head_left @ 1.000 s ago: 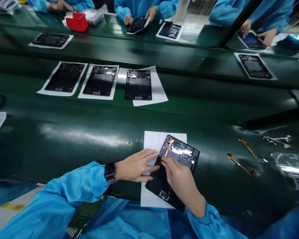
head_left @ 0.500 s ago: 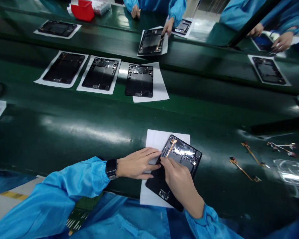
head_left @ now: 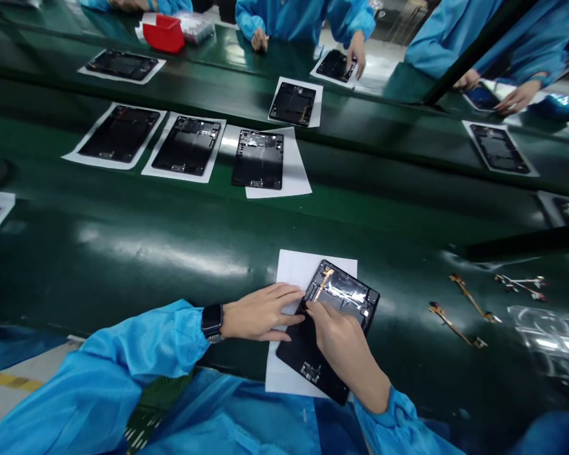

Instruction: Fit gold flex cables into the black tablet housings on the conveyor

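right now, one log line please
left hand: on paper sheet | right hand: on tablet housing | flex cables: on green belt

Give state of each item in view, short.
Black tablet housing: lying skewed on the paper, amber flex strip on it.
White paper sheet: flat on the belt, under the housing.
Left hand: flat on the paper, fingertips at the housing's edge.
Right hand: fingers on the housing.
Loose flex cables: lying on the green belt, unattached.
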A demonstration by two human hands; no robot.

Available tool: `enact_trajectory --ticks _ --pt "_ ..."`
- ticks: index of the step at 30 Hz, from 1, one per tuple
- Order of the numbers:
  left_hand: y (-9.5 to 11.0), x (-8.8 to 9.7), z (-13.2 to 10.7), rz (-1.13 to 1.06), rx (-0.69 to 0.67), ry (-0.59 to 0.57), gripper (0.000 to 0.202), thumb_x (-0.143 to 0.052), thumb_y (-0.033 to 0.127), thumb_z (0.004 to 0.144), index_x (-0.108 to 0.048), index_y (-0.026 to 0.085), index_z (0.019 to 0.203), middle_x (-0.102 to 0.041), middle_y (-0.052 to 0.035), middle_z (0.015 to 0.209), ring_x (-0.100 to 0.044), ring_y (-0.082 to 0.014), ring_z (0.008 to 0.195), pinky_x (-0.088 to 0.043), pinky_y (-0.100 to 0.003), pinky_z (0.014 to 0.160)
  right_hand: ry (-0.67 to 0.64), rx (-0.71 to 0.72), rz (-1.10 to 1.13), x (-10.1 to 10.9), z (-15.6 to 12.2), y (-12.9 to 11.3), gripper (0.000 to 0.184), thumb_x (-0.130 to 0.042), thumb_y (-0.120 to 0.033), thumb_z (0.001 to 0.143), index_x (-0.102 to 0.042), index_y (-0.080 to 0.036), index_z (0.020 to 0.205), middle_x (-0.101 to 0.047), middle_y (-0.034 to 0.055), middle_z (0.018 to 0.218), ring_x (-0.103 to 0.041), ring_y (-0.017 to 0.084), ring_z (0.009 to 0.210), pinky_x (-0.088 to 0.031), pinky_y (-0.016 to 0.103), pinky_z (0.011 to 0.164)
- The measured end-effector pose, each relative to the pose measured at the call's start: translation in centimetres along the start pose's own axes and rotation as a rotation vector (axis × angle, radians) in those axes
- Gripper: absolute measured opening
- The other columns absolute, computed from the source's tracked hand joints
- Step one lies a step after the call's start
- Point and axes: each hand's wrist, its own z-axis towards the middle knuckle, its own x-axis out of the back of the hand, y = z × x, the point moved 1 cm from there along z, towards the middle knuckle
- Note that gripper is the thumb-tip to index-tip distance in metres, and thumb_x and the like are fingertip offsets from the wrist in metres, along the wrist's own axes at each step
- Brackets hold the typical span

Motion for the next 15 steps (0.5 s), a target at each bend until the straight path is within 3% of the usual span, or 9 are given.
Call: enact_trajectory --ticks 6,10,13,15 --pt "0.1 -0.2 0.2 0.019 -0.001 -0.031 0.048 -0.059 0.046 0.091 -0.06 0.013 0.126 -0.041 -0.0219 0.143 -0.034 -0.0341 0.138 -0.031 -0.048 0.114 0.008 -0.019 0.06 -0.7 0.5 -0.5 0.028 -0.039 -0.003 0.091 -0.062 -0.014 0.101 -0.069 0.0085 0.086 -0.067 0.02 0.067 -0.047 0.029 0.055" --pt "0.4 0.6 0.0 -0.014 0.006 -0.014 0.046 -0.063 0.045 0.089 -0.061 0.015 0.123 -0.043 -0.0209 0.141 -0.037 -0.034 0.135 -0.034 -0.048 0.111 0.121 -0.108 0.32 -1.0 -0.3 0.5 0.023 -0.042 -0.013 0.096 -0.063 -0.017 0.106 -0.071 0.0094 0.097 -0.069 0.021 0.081 -0.053 0.031 0.071" --pt "0.0 2.0 1.3 -0.087 0.042 0.024 0.035 -0.058 0.041 0.094 -0.062 0.018 0.119 -0.054 -0.0148 0.131 -0.049 -0.0262 0.124 -0.04 -0.04 0.106 0.334 -0.343 0.696 -0.8 -1.0 2.3 0.018 -0.051 -0.026 0.095 -0.064 -0.02 0.106 -0.07 0.008 0.1 -0.067 0.021 0.09 -0.053 0.035 0.083" --pt "-0.9 2.7 3.7 -0.075 0.091 0.072 0.027 -0.05 0.035 0.099 -0.061 0.018 0.116 -0.058 -0.0112 0.124 -0.052 -0.0215 0.117 -0.041 -0.035 0.103 0.487 -0.548 1.016 -0.7 -1.2 3.7 0.018 -0.056 -0.034 0.092 -0.062 -0.021 0.102 -0.068 0.0049 0.087 -0.066 0.02 0.079 -0.054 0.034 0.074"
